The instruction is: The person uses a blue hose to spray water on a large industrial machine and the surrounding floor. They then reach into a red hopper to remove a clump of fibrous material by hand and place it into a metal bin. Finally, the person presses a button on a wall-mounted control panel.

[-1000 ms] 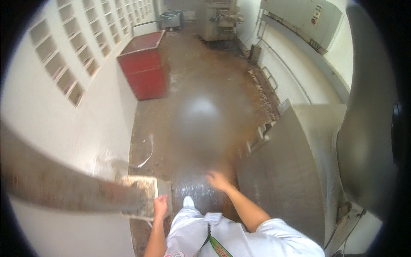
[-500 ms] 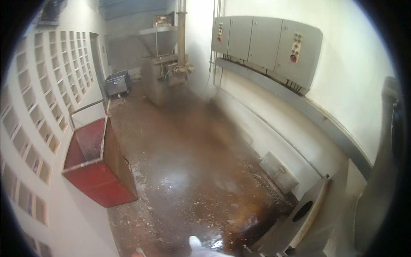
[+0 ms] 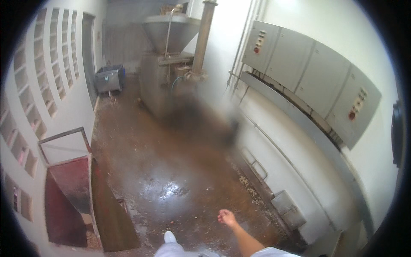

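My right hand (image 3: 227,217) hangs low in front of me over the wet brown floor (image 3: 175,188), its bare forearm coming in from the lower right below a white sleeve. The fingers look loosely curled, and I see nothing in them. It touches none of the things around it. Just left of it, a white boot (image 3: 170,237) shows under my pale trouser leg. A deep red cart (image 3: 113,210) with a metal frame stands to the left, holding a little pale material at its bottom. My left hand is out of view.
A steel machine with a hopper (image 3: 169,36) stands ahead, near a grey wheeled bin (image 3: 108,81). Grey control cabinets (image 3: 312,73) line the right wall above a small grey box (image 3: 289,210). Shelf-like openings (image 3: 40,55) fill the left wall. A blurred patch covers the middle.
I have moved forward: the machine looks larger, and the red cart is nearer at the lower left. My right hand and forearm have come into view.
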The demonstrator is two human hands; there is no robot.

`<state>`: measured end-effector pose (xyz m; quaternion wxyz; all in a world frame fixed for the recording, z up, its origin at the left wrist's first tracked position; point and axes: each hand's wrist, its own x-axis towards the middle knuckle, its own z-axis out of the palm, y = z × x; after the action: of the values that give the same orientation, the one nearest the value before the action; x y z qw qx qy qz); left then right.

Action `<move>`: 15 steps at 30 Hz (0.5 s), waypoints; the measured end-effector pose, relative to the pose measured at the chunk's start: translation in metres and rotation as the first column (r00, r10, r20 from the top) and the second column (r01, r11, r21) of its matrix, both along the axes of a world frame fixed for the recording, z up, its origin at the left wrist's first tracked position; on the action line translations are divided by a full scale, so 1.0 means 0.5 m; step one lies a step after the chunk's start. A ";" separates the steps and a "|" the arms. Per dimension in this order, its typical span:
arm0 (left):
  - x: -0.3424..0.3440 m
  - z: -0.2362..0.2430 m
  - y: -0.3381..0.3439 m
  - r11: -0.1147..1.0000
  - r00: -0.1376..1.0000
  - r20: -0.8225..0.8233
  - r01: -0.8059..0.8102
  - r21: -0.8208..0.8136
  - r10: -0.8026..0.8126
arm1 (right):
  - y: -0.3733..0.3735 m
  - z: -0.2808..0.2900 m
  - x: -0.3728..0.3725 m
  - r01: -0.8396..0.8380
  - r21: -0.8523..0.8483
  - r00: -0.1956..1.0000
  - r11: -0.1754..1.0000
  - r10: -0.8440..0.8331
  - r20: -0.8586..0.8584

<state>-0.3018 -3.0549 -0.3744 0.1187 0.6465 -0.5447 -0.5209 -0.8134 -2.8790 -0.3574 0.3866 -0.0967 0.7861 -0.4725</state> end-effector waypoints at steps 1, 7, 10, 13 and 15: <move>-0.032 -0.004 -0.111 0.998 0.999 0.013 0.053 -0.036 -0.052 | -0.010 -0.039 -0.006 -0.106 0.130 0.994 0.986 0.100 0.047; -0.278 0.050 -0.865 0.907 0.965 0.079 0.261 -0.330 -0.249 | -0.124 -0.093 -0.027 -0.547 0.608 0.826 0.575 0.258 0.500; -0.324 0.055 -1.246 0.824 0.986 0.065 0.163 -0.542 -0.152 | -0.391 -0.132 -0.118 -0.542 0.630 0.832 0.556 0.251 0.494; -0.412 0.048 -1.431 0.947 0.998 -0.067 -0.029 -0.319 0.008 | -0.641 -0.159 -0.254 -0.498 0.667 0.864 0.555 0.250 0.438; -0.357 -0.051 -1.524 0.969 0.984 -0.073 -0.173 -0.175 0.163 | -0.923 -0.179 -0.351 -0.513 0.623 0.858 0.590 0.347 0.378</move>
<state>-0.4801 -3.8171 -0.3998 0.2362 0.6615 -0.5293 -0.4759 -0.9888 -3.3405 -0.4468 0.5793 -0.0777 0.8107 -0.0343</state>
